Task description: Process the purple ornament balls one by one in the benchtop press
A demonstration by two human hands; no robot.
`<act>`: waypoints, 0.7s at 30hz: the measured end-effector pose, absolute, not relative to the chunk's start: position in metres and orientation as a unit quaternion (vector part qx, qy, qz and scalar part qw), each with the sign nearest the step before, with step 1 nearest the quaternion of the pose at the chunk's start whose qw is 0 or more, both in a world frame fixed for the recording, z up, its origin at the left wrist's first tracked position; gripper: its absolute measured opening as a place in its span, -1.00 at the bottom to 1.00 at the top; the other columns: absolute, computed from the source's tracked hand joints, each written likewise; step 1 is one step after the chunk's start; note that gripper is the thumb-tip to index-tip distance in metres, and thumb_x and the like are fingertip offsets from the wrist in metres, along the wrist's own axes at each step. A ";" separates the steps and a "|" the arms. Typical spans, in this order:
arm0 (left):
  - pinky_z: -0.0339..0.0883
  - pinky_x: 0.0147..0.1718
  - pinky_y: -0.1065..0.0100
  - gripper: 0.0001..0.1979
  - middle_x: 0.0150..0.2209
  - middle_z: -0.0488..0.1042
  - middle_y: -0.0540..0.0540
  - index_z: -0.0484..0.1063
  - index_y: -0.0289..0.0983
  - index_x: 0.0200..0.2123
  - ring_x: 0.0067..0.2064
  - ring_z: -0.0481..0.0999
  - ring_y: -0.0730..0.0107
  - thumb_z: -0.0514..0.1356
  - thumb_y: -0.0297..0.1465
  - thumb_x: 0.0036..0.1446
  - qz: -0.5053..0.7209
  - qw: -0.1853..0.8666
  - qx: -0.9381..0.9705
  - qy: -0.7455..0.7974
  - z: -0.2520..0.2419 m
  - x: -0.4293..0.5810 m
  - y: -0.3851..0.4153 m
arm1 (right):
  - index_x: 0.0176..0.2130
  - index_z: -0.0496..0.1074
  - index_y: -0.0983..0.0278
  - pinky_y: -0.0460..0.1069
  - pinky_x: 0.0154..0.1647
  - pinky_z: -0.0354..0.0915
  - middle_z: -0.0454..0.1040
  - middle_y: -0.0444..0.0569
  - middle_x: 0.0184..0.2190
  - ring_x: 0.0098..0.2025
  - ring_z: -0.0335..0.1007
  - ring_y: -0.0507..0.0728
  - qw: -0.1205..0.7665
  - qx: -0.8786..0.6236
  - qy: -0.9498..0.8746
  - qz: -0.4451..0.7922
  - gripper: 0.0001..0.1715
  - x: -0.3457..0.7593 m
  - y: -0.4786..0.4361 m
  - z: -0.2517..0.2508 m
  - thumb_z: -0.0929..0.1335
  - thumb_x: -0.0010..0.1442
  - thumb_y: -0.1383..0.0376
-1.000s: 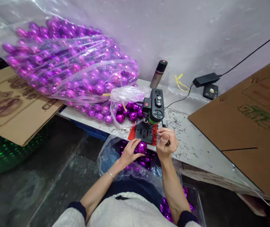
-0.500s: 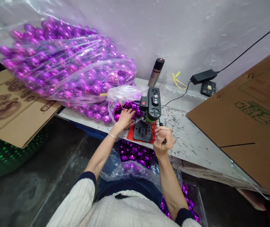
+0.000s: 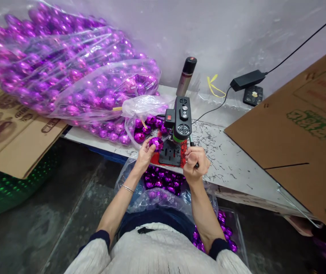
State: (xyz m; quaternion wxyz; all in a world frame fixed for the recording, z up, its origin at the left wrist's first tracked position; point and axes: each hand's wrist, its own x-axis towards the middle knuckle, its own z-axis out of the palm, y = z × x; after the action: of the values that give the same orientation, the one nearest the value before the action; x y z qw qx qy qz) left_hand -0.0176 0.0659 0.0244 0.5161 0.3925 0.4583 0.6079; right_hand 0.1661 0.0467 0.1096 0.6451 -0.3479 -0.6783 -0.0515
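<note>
Between the fingers of my left hand (image 3: 144, 155) is a shiny purple faceted ball (image 3: 156, 144), held just left of a small black machine (image 3: 182, 118). My right hand (image 3: 196, 163) is closed around the black lever handle (image 3: 197, 165) at the machine's right side. The machine's slotted black base plate (image 3: 169, 153) lies on a red mat (image 3: 155, 159). Behind my left hand, more purple balls (image 3: 139, 137) spill from the mouth of a big clear plastic bag (image 3: 94, 72). Below the table edge, another clear bag (image 3: 148, 198) holds purple balls.
A spray can (image 3: 186, 76) stands behind the machine. Black scraps (image 3: 222, 160) litter the white tabletop (image 3: 243, 179). A power adapter (image 3: 248, 80) with its cord lies by the wall. Cardboard boxes flank both sides, one at the right (image 3: 300, 133), one at the left (image 3: 17, 129).
My left hand has drawn back from the balls at the bag's mouth and now holds one purple ball near the machine. My right hand remains on the lever; the view has shifted slightly.
</note>
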 end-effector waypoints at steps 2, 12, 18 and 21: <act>0.47 0.08 0.21 -0.30 -0.04 0.61 -0.14 0.39 -0.21 0.10 -0.03 0.63 0.25 0.44 0.02 -0.01 0.612 0.538 0.356 0.458 0.015 -0.001 0.052 | -0.38 0.27 0.19 -0.08 -0.46 0.24 0.38 -0.16 -0.51 -0.46 0.37 0.00 0.644 -0.346 -0.680 -0.052 -0.72 0.167 0.047 0.110 0.21 0.41 0.35; 0.41 0.17 0.06 -0.39 0.04 0.55 -0.23 0.33 -0.24 0.10 0.10 0.58 0.11 0.43 -0.14 0.08 0.577 0.387 0.515 0.502 -0.004 0.030 0.062 | -0.37 0.27 0.20 -0.09 -0.44 0.25 0.41 -0.15 -0.50 -0.45 0.39 0.00 0.623 -0.343 -0.699 -0.068 -0.72 0.168 0.044 0.114 0.20 0.41 0.37; 0.39 0.18 0.02 -0.37 0.10 0.53 -0.27 0.34 -0.25 0.16 0.14 0.55 0.04 0.42 -0.13 0.11 0.537 0.316 0.588 0.516 -0.015 0.029 0.072 | -0.37 0.28 0.19 -0.08 -0.44 0.28 0.42 -0.14 -0.49 -0.45 0.40 0.01 0.611 -0.352 -0.705 -0.071 -0.73 0.170 0.042 0.112 0.20 0.41 0.36; 0.38 0.19 -0.02 -0.36 0.15 0.51 -0.29 0.35 -0.24 0.20 0.17 0.53 0.00 0.41 -0.13 0.13 0.499 0.268 0.642 0.517 -0.014 0.026 0.072 | -0.36 0.29 0.19 -0.07 -0.43 0.31 0.43 -0.14 -0.49 -0.44 0.42 0.02 0.607 -0.359 -0.705 -0.073 -0.73 0.171 0.041 0.110 0.20 0.40 0.36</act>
State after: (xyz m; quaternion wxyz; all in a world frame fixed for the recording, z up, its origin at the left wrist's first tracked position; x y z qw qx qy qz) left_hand 0.0257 0.0717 -0.0142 0.2675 0.6421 0.5167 0.4991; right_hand 0.1709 0.0413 0.1104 0.6067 -0.3590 -0.7054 -0.0730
